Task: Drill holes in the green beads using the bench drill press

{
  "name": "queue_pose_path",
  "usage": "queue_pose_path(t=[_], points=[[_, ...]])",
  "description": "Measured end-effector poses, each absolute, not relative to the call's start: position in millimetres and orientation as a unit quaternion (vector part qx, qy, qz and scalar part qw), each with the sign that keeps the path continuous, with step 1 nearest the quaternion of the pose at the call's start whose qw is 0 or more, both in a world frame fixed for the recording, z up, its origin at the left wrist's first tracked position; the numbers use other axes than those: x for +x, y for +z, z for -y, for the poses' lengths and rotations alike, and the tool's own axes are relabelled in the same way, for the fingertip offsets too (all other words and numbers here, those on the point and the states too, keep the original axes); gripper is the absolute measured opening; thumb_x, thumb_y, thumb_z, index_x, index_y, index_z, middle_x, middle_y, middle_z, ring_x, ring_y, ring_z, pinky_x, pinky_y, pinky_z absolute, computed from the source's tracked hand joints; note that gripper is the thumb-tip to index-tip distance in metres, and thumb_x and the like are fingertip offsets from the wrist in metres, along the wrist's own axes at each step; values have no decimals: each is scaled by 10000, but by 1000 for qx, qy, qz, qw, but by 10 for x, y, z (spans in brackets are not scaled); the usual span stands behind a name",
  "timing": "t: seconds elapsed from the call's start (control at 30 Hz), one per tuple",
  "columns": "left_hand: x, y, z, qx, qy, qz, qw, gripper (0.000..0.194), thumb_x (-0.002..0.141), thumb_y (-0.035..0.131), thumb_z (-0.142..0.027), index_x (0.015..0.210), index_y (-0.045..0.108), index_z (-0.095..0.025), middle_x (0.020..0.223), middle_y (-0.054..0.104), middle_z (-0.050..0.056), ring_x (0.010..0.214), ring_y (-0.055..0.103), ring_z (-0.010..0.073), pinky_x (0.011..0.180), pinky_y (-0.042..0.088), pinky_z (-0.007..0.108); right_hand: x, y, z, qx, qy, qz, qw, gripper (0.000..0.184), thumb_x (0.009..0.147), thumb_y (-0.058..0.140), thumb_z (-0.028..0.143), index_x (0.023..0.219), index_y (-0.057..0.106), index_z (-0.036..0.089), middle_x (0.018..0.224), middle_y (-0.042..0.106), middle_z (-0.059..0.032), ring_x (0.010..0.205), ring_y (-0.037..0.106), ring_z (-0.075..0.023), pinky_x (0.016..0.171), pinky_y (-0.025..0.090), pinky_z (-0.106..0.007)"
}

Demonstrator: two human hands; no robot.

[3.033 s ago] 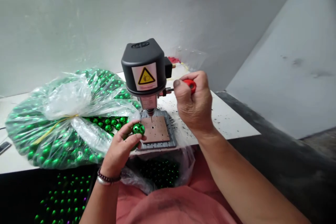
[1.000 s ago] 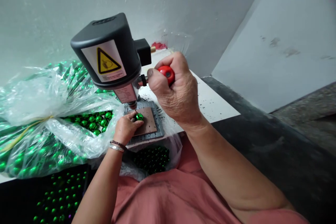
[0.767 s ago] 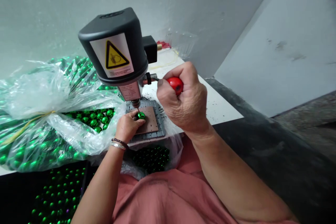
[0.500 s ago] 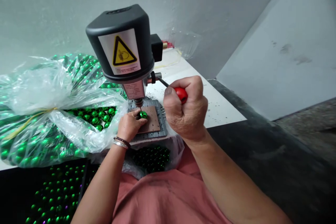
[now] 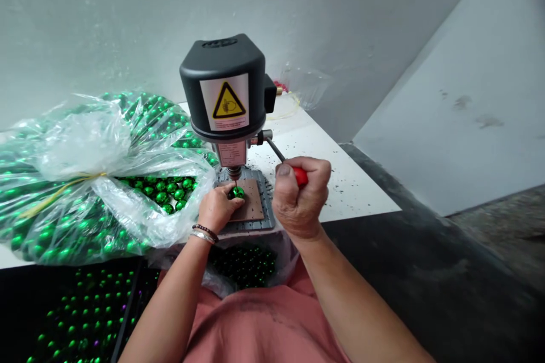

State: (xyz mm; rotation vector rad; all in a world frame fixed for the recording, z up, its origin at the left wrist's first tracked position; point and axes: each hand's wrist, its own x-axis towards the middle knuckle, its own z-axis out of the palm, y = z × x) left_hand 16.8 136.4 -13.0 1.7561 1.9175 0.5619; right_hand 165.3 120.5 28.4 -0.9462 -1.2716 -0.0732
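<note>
A small black drill press (image 5: pixel 223 85) with a yellow warning sign stands in front of me. My left hand (image 5: pixel 219 207) pinches a shiny green ball (image 5: pixel 238 193) between thumb and fingers on the brown board (image 5: pixel 251 204), right under the drill bit (image 5: pixel 235 182). The bit's tip appears to meet the top of the ball; whether it has entered I cannot tell. My right hand (image 5: pixel 302 195) is wrapped around the red knob (image 5: pixel 300 176) of the feed lever (image 5: pixel 276 150), to the right of the machine.
A tied clear plastic bag (image 5: pixel 85 147) full of green balls lies at the left, torn open near the press. Another bag (image 5: pixel 285 249) of green balls hangs below the table edge. Dark shavings dot the white table (image 5: pixel 349 193). More balls (image 5: pixel 85 312) fill the lower left.
My right hand has lowered with the lever's knob, and the lever slopes more steeply. The left hand still holds the ball under the bit. The camera view has shifted, moving the press rightward.
</note>
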Motion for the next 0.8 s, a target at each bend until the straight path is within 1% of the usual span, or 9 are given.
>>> queue_pose_path(t=[0.17, 0.27, 0.37, 0.43, 0.47, 0.57, 0.67, 0.73, 0.8], points=[[171, -115, -1346, 666, 174, -694, 212, 470, 722, 638, -375, 1170, 635, -230, 1033, 703, 89, 900, 640, 233, 752, 445, 291, 1647, 78, -1229, -408, 5, 572, 712, 144, 783, 500, 196, 920, 458, 205, 701, 529, 28, 621, 547, -73, 620, 483, -242], [179, -105, -1341, 666, 174, -694, 212, 461, 724, 632, -370, 1160, 639, -223, 1059, 695, 96, 916, 636, 237, 761, 441, 296, 1645, 28, -1230, -396, 13, 580, 712, 140, 789, 488, 190, 923, 450, 203, 735, 531, 23, 627, 556, -71, 614, 482, -242], [181, -123, -1346, 666, 183, -692, 210, 463, 718, 632, -371, 1157, 637, -220, 1069, 690, 102, 921, 634, 244, 763, 437, 307, 1653, 246, -1246, -399, -3, 571, 717, 98, 807, 482, 213, 902, 459, 199, 699, 518, 31, 599, 534, -57, 579, 459, -215], [172, -136, -1336, 660, 194, -691, 221, 440, 717, 629, -359, 1133, 644, -214, 1008, 706, 91, 868, 641, 229, 731, 440, 299, 1668, 517, -1279, -421, -59, 566, 707, 52, 803, 501, 233, 816, 474, 190, 643, 497, 39, 551, 484, -39, 522, 412, -185], [162, -137, -1320, 656, 205, -689, 231, 417, 719, 624, -349, 1110, 650, -207, 960, 713, 80, 832, 643, 215, 713, 441, 289, 1678, 658, -1302, -425, -70, 571, 699, 78, 808, 498, 251, 775, 465, 189, 606, 471, 47, 522, 452, -32, 500, 390, -180], [101, -100, -1224, 647, 243, -673, 262, 341, 714, 619, -343, 1005, 665, -172, 874, 706, 53, 778, 630, 179, 689, 446, 264, 1704, 974, -1375, -437, -46, 586, 681, 144, 815, 490, 276, 714, 433, 190, 557, 416, 64, 469, 383, -16, 460, 336, -169], [-8, -27, -1093, 665, 225, -631, 331, 332, 672, 650, -387, 914, 673, -161, 853, 693, 42, 774, 620, 183, 680, 455, 268, 1710, 1054, -1415, -431, -26, 585, 686, 162, 810, 496, 279, 698, 421, 189, 548, 391, 69, 463, 361, -9, 457, 320, -162], [-91, 6, -1029, 669, 201, -593, 400, 407, 625, 694, -407, 952, 670, -165, 884, 692, 48, 802, 622, 196, 686, 463, 272, 1703, 1031, -1417, -429, -17, 581, 692, 158, 807, 496, 275, 699, 419, 190, 549, 384, 71, 467, 359, -9, 459, 319, -163], [-163, 6, -1004, 650, 210, -582, 440, 529, 608, 713, -422, 1060, 630, -160, 984, 679, 74, 879, 617, 207, 730, 468, 278, 1695, 1003, -1410, -431, -5, 577, 694, 151, 807, 491, 268, 700, 416, 193, 550, 381, 73, 471, 361, -11, 465, 326, -166]])
